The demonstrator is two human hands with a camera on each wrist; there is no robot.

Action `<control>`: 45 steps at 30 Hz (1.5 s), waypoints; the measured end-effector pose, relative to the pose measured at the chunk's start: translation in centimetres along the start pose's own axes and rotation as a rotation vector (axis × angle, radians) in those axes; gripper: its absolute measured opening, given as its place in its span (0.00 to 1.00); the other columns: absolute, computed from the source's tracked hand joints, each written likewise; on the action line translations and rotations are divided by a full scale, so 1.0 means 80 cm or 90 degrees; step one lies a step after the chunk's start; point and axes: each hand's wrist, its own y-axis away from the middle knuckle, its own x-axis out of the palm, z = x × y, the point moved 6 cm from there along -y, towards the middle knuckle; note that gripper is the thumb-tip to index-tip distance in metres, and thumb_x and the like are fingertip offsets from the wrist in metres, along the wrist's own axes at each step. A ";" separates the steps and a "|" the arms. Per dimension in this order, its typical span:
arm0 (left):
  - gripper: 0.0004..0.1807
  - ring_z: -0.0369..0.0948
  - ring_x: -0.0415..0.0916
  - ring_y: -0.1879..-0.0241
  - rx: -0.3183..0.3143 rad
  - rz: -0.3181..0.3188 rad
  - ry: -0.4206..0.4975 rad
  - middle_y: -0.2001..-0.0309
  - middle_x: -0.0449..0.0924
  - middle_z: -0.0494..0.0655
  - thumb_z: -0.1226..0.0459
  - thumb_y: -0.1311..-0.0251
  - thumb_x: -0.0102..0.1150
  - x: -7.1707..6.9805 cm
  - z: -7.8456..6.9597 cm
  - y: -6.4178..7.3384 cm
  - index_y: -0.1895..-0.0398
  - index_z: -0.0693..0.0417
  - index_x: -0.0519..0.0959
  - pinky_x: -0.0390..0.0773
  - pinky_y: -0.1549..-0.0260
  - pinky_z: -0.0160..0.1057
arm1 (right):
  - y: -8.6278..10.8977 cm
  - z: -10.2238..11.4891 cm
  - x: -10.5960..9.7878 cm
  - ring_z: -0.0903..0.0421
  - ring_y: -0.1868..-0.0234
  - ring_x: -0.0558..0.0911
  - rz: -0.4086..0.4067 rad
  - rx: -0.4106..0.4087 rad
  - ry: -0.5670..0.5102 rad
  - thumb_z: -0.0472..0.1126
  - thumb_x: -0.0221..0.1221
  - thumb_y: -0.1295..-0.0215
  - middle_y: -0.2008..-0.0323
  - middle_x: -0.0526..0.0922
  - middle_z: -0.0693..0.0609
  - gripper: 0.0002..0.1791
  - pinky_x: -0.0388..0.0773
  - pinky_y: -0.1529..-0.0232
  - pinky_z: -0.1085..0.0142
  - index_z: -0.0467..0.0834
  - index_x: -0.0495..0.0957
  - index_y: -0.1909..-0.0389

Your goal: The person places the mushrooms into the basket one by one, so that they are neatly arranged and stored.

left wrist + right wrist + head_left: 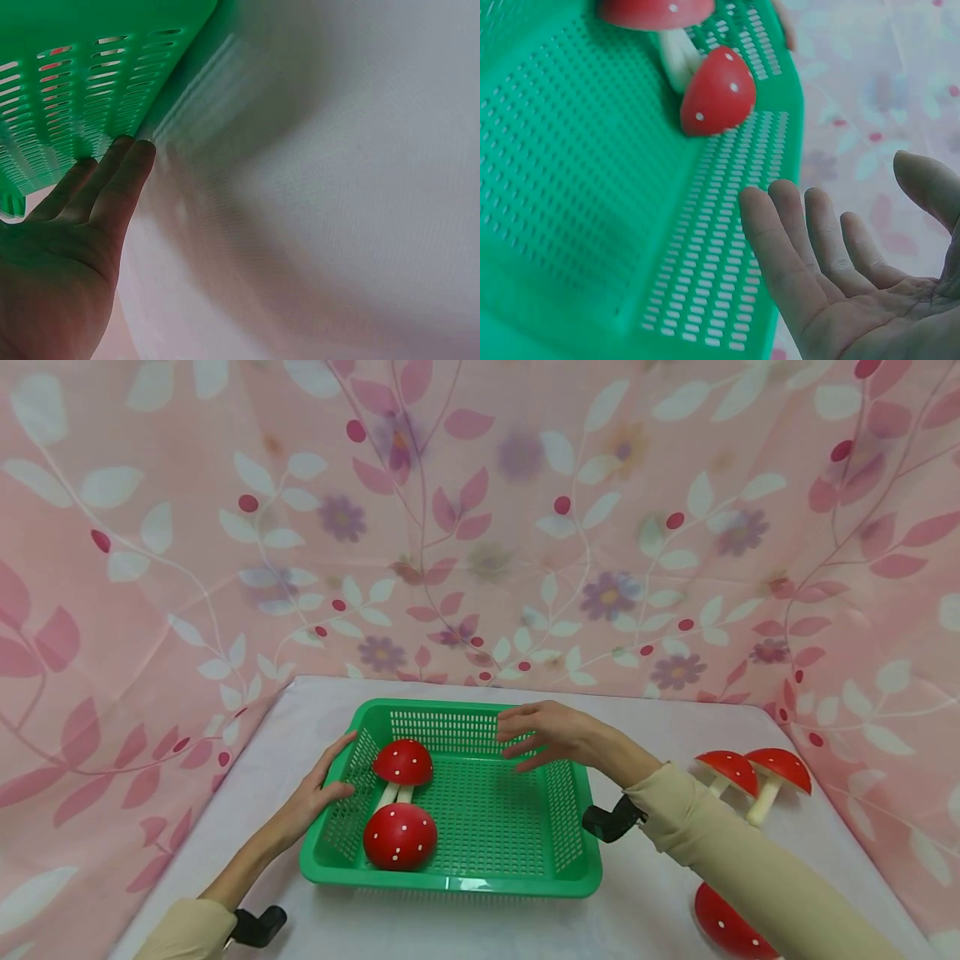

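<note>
A green plastic basket point(487, 814) with slotted walls sits on the white-covered table. My left hand point(311, 797) holds its left rim, the thumb over the edge and the other fingers along the outer wall. In the left wrist view those fingers point(112, 184) lie nearly straight against the slots. My right hand point(551, 733) hovers over the basket's back right part, fingers spread and holding nothing. Inside, at the left, lie two toy mushrooms with white-dotted red caps, one cap at the back point(403, 762) and one in front point(400, 837), their pale stems between them.
Two more red-capped mushrooms point(726, 770) lie close together on the table's right side. Another red mushroom cap point(727, 922) shows near the front right, partly hidden by my right sleeve point(750, 856). A pink floral cloth point(480, 527) hangs behind the table.
</note>
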 end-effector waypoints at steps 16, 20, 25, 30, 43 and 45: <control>0.40 0.67 0.58 0.33 0.010 0.004 -0.004 0.23 0.46 0.59 0.59 0.34 0.47 -0.001 0.000 0.001 0.21 0.35 0.45 0.73 0.47 0.66 | 0.041 -0.011 -0.081 0.33 0.33 0.69 -0.039 -0.033 -0.028 0.47 0.52 0.25 0.29 0.61 0.31 0.35 0.75 0.41 0.47 0.38 0.52 0.24; 0.40 0.67 0.57 0.32 0.012 0.004 -0.005 0.23 0.45 0.58 0.60 0.34 0.47 -0.002 0.000 0.001 0.21 0.35 0.45 0.72 0.47 0.67 | 0.052 -0.015 -0.097 0.32 0.32 0.67 -0.055 -0.041 -0.033 0.47 0.51 0.25 0.28 0.59 0.31 0.37 0.72 0.39 0.47 0.38 0.49 0.23; 0.40 0.67 0.57 0.32 0.013 0.006 -0.002 0.23 0.45 0.59 0.60 0.34 0.47 -0.002 -0.001 0.001 0.20 0.36 0.45 0.72 0.47 0.67 | 0.064 -0.019 -0.115 0.33 0.31 0.66 -0.077 -0.051 0.004 0.49 0.51 0.25 0.28 0.58 0.31 0.39 0.70 0.37 0.46 0.38 0.47 0.23; 0.40 0.66 0.56 0.32 0.009 0.009 0.005 0.23 0.45 0.58 0.60 0.34 0.47 -0.001 -0.002 0.000 0.20 0.36 0.45 0.72 0.46 0.66 | 0.077 -0.036 -0.140 0.32 0.30 0.64 -0.095 -0.048 0.033 0.51 0.51 0.25 0.27 0.55 0.31 0.41 0.71 0.38 0.47 0.37 0.45 0.22; 0.40 0.66 0.59 0.33 0.003 0.009 0.009 0.23 0.46 0.59 0.60 0.33 0.47 0.000 -0.004 0.000 0.20 0.37 0.45 0.75 0.48 0.62 | 0.115 -0.100 -0.225 0.55 0.46 0.82 -0.171 -0.011 0.037 0.53 0.45 0.23 0.30 0.62 0.31 0.41 0.76 0.43 0.52 0.32 0.41 0.24; 0.40 0.65 0.59 0.34 -0.001 0.004 0.012 0.23 0.46 0.59 0.60 0.34 0.47 0.000 -0.003 0.000 0.20 0.37 0.45 0.76 0.48 0.61 | 0.120 -0.111 -0.234 0.56 0.48 0.82 -0.179 0.001 0.037 0.54 0.45 0.23 0.32 0.66 0.35 0.42 0.77 0.43 0.52 0.31 0.41 0.24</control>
